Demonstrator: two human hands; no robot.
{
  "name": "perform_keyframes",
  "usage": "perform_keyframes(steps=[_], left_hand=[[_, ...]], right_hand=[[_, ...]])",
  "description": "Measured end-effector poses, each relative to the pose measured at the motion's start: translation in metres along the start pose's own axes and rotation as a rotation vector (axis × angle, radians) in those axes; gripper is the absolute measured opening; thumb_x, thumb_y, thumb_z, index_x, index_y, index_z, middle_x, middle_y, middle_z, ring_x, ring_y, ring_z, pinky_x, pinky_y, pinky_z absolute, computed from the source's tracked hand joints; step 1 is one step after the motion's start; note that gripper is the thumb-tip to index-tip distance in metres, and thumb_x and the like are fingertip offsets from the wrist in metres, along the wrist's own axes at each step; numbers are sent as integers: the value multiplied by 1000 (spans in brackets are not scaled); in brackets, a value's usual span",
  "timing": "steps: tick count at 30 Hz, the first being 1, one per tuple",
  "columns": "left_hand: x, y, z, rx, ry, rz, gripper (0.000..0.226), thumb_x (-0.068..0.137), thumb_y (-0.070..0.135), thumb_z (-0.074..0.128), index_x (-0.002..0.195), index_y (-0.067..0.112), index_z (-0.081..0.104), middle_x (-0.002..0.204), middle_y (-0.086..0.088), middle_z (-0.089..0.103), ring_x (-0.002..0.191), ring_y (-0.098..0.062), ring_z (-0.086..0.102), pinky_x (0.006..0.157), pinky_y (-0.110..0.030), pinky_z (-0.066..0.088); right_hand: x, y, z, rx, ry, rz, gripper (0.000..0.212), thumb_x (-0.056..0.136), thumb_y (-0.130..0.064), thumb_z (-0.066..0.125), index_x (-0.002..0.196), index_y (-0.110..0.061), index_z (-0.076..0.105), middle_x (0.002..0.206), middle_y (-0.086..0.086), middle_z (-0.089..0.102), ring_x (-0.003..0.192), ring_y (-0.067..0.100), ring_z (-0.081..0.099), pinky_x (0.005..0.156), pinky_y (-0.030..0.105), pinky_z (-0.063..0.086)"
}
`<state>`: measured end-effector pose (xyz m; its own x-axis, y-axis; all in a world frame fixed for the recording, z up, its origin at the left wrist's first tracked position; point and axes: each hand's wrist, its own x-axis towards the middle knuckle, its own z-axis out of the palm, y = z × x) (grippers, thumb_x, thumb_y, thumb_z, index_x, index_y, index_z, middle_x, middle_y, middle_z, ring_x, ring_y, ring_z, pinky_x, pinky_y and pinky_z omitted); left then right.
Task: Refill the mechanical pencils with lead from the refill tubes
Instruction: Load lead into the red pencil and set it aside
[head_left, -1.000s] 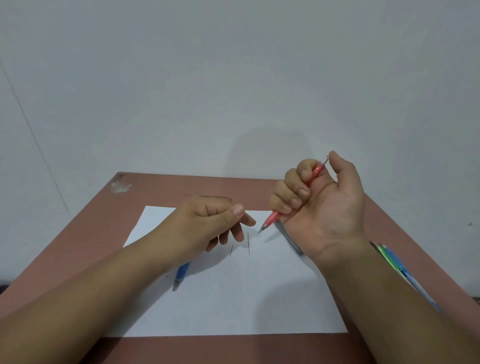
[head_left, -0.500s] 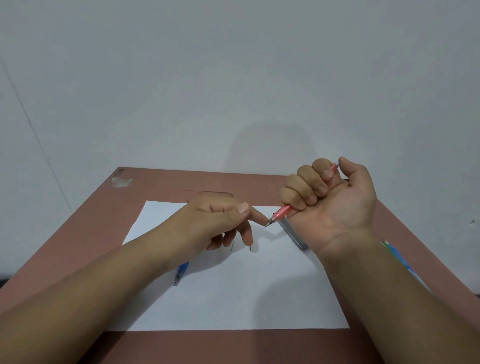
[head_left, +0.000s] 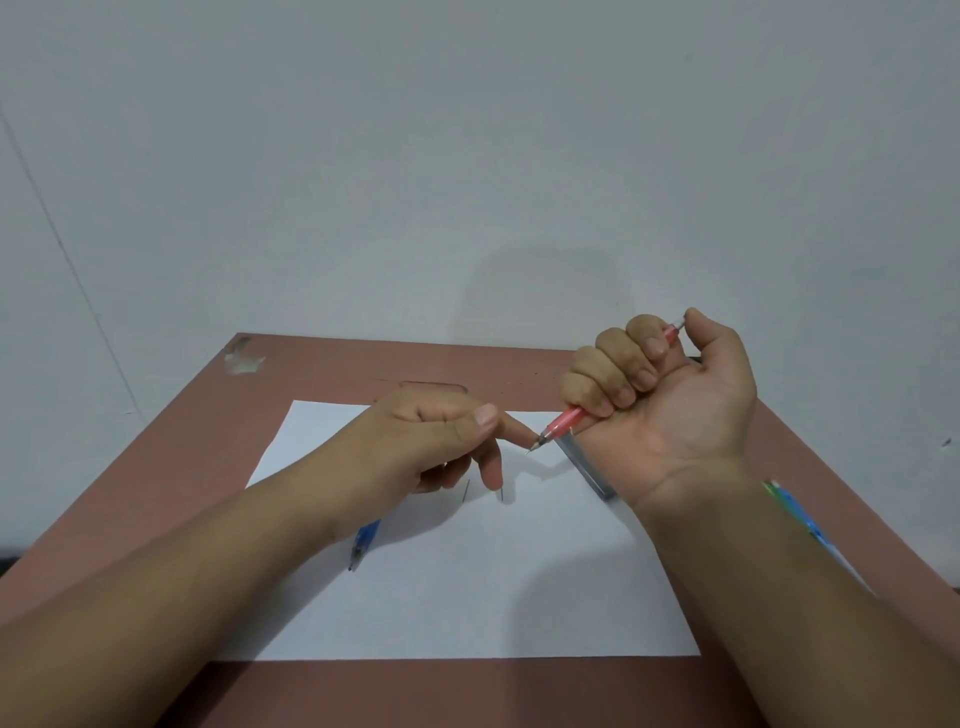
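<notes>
Left forefinger (head_left: 511, 428) now at red pencil (head_left: 563, 419) tip

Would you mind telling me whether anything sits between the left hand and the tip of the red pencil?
Nothing visible does: the left hand has its forefinger right at the metal tip of the red mechanical pencil, which the right hand grips.

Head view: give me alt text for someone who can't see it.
The right hand grips a red mechanical pencil in its fist, thumb on the top end, tip aimed at the left hand's forefinger. Below lie white paper on a brown table, a blue pencil and two loose leads.
</notes>
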<state>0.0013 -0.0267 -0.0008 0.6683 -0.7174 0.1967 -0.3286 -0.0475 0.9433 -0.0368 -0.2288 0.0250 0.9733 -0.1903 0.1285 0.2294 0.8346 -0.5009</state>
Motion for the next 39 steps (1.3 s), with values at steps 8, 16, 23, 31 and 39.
perform_keyframes(steps=[8,16,23,31,39], left_hand=[[1,-2,0,-18,-6,2,38,95,40,49,108,22,79,85,-8,69,65,-17,39,58,-20,34],[-1,0,1,-15,-49,-8,35,95,40,51,111,26,78,85,-9,70,67,-20,37,60,-25,33],[-1,0,1,-8,-64,-18,34,95,35,50,113,26,78,84,-10,69,67,-20,37,61,-23,34],[-1,-1,1,-2,-82,-38,33,94,40,52,112,29,78,83,-7,69,69,-23,36,61,-21,35],[0,-2,2,1,-86,-35,33,94,39,51,114,31,77,83,-7,69,69,-23,36,61,-22,33]], right_hand=[[1,-1,-1,-19,-15,-6,34,89,-36,35,60,-17,33,54,-3,21,45,14,17,46,25,19],[0,-3,1,-49,-9,11,42,94,-41,34,60,-18,32,53,-5,20,45,13,16,44,25,16],[0,-4,0,-56,-5,15,41,94,-41,34,60,-18,32,53,-5,20,45,12,14,45,25,14],[-1,-6,0,-97,-32,19,39,93,-41,33,61,-19,28,53,-5,18,45,12,14,45,24,14],[-2,-6,2,-96,-27,15,40,93,-43,35,61,-19,29,53,-5,19,46,12,13,45,24,12]])
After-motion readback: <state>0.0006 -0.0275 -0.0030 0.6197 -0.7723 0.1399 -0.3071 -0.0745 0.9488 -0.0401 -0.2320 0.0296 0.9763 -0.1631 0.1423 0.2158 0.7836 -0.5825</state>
